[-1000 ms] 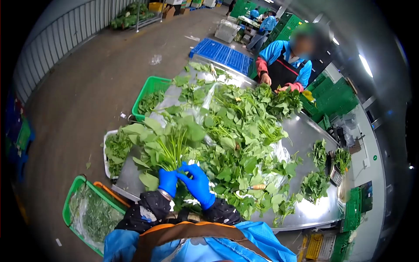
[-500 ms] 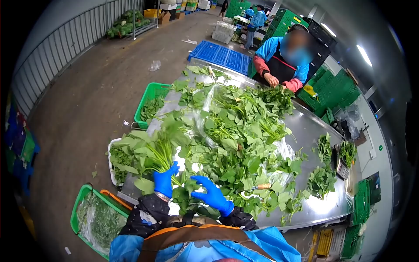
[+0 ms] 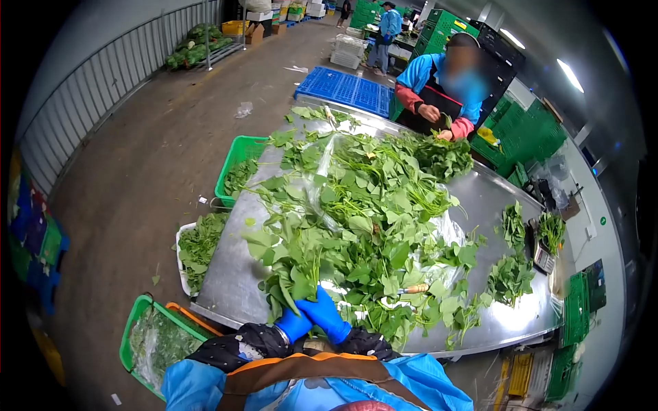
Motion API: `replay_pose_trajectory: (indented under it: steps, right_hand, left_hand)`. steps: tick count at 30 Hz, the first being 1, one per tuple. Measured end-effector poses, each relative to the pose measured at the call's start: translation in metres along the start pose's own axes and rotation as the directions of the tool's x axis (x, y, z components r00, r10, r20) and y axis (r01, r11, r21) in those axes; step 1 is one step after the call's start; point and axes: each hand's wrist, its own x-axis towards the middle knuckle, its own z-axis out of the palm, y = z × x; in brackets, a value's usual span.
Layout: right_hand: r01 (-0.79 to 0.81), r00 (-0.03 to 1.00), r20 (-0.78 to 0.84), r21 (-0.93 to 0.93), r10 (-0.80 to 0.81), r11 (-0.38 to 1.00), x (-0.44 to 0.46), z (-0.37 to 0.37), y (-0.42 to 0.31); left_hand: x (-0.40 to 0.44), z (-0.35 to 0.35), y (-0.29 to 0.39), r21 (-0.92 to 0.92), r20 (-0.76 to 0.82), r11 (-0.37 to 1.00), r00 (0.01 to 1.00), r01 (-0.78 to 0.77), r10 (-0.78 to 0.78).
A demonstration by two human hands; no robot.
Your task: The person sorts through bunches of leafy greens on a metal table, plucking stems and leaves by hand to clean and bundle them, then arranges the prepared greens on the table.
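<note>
Both blue-gloved hands meet at the near edge of the metal table, around the stem ends of a bunch of leafy greens [image 3: 295, 270]. My left hand [image 3: 293, 325] is closed at the bottom of the stems, partly behind a hanging leaf. Against it, from the right, my right hand [image 3: 325, 316] is closed on the same stems; its fingertips are hidden. The leaves point away from me over the table. Beyond and to the right spreads a large pile of loose greens [image 3: 384, 205]. A wooden handle [image 3: 413, 289] pokes out among the leaves right of my hands.
Bare metal table [image 3: 229, 281] shows at left. Beside it stand a green crate [image 3: 223, 168], a white crate [image 3: 180, 257] and a green basket [image 3: 127, 349]. Bundled greens [image 3: 510, 279] lie near a scale [image 3: 543, 259] at right. Across the table a co-worker [image 3: 439, 89] handles greens.
My left hand has brought the bunch rightward and down from the table's left side. My right hand has come in from the right and closed on the stems beside it.
</note>
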Motion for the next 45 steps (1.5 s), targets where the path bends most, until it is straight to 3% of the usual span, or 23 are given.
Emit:
replay_pose_trajectory:
  steps: [3, 4, 6, 7, 8, 10, 11, 12, 14, 16, 18, 20, 22, 24, 25, 28, 30, 32, 37, 40, 42, 43, 45]
  right_hand:
    - [0.046, 0.992, -0.108, -0.177, -0.066, 0.983, 0.009, -0.007, 0.017]
    - [0.083, 0.988, -0.115, -0.179, -0.104, 0.98, 0.009, -0.01, 0.02]
    - [-0.071, 0.975, -0.211, 0.018, 0.073, 0.997, 0.004, -0.015, 0.032]
    - [-0.077, 0.968, -0.227, 0.137, 0.107, 0.988, 0.007, -0.019, 0.041]
    - [0.041, 0.963, -0.27, 0.199, 0.014, 0.979, 0.005, -0.022, 0.034]
    - [0.223, 0.918, -0.386, 0.316, -0.09, 0.922, 0.0, -0.02, 0.015]
    - [0.147, 0.927, -0.37, 0.215, -0.059, 0.965, -0.006, -0.022, 0.003]
    - [0.149, 0.942, -0.316, 0.086, -0.115, 0.985, -0.01, -0.023, -0.004]
    - [0.131, 0.952, -0.274, -0.042, -0.137, 0.991, -0.014, -0.032, 0.02]
    - [-0.027, 0.943, -0.328, -0.241, -0.055, 0.97, -0.027, -0.041, 0.017]
    - [0.019, 0.916, -0.394, -0.137, -0.072, 0.99, -0.042, -0.051, 0.016]
    - [0.057, 0.899, -0.428, -0.095, -0.092, 0.994, -0.059, -0.071, 0.006]
    - [0.084, 0.878, -0.464, -0.085, -0.114, 0.993, -0.08, -0.112, 0.007]
    - [0.138, 0.828, -0.535, -0.097, -0.168, 0.986, -0.107, -0.18, 0.018]
    - [0.164, 0.792, -0.576, -0.115, -0.2, 0.98, -0.123, -0.221, 0.027]
    - [0.217, 0.655, -0.676, -0.259, -0.337, 0.941, -0.178, -0.367, 0.054]
    - [0.085, 0.574, -0.679, -0.506, -0.458, 0.858, -0.214, -0.457, 0.07]
    - [-0.269, 0.505, -0.641, -0.754, -0.578, 0.6, -0.244, -0.531, 0.076]
    - [-0.416, 0.523, -0.638, -0.77, -0.565, 0.484, -0.288, -0.647, 0.101]
    - [-0.506, 0.607, -0.651, -0.759, -0.455, 0.41, -0.293, -0.732, 0.225]
    - [-0.663, 0.736, -0.675, -0.704, 0.05, 0.256, -0.289, -0.75, 0.258]
    - [-0.686, 0.714, -0.698, -0.681, 0.058, 0.257, -0.283, -0.75, 0.249]
    - [-0.589, 0.756, -0.643, -0.75, -0.124, 0.303, -0.272, -0.779, 0.275]
  left_hand:
    - [0.008, -0.004, 0.015, 0.196, 0.138, 0.977, 0.989, -0.08, 0.053]
    - [0.016, -0.019, 0.036, 0.173, 0.426, 0.976, 0.884, 0.132, -0.194]
    - [0.004, 0.018, -0.006, -0.295, 0.32, 0.907, 0.926, 0.299, -0.201]
    - [0.002, 0.035, -0.021, -0.325, 0.221, 0.915, 0.96, 0.239, -0.172]
    - [0.008, -0.001, 0.037, -0.097, 0.155, 0.96, 0.957, 0.261, -0.244]
    - [0.01, 0.001, 0.033, 0.047, 0.392, 0.99, 0.909, 0.137, -0.144]
    - [0.01, -0.001, 0.036, -0.114, 0.317, 0.993, 0.948, 0.021, 0.017]
    - [0.005, 0.023, 0.004, 0.076, 0.288, 0.976, 0.941, -0.206, 0.177]
    - [0.012, 0.02, 0.009, -0.002, 0.297, 0.961, 0.917, -0.278, 0.266]
    - [0.013, 0.027, 0.022, -0.078, 0.34, 0.94, 0.877, -0.332, 0.339]
    - [0.009, 0.035, 0.037, -0.153, 0.396, 0.923, 0.834, -0.353, 0.385]
    - [0.009, 0.046, 0.052, -0.225, 0.509, 0.932, 0.782, -0.284, 0.361]
    - [0.018, 0.043, 0.069, -0.151, 0.877, 0.97, 0.478, 0.191, 0.042]
    - [0.017, 0.067, 0.067, -0.08, 0.861, 0.95, 0.501, 0.301, -0.086]
    - [0.021, 0.076, 0.065, -0.213, 0.864, 0.885, 0.502, 0.414, -0.027]
    - [0.036, 0.115, 0.08, -0.285, 0.814, 0.763, 0.566, 0.58, -0.126]
    - [0.046, 0.145, 0.101, -0.278, 0.778, 0.741, 0.596, 0.612, -0.2]
    - [0.049, 0.179, 0.119, -0.342, 0.732, 0.703, 0.646, 0.623, -0.217]
    - [0.042, 0.245, 0.163, -0.35, 0.652, 0.644, 0.67, 0.681, -0.354]
    - [0.044, 0.273, 0.186, -0.316, 0.609, 0.638, 0.666, 0.702, -0.432]
    - [0.044, 0.288, 0.191, -0.295, 0.567, 0.648, 0.674, 0.702, -0.473]
    - [0.042, 0.294, 0.191, -0.3, 0.541, 0.666, 0.697, 0.682, -0.47]
    - [0.045, 0.304, 0.195, -0.269, 0.535, 0.667, 0.684, 0.695, -0.497]
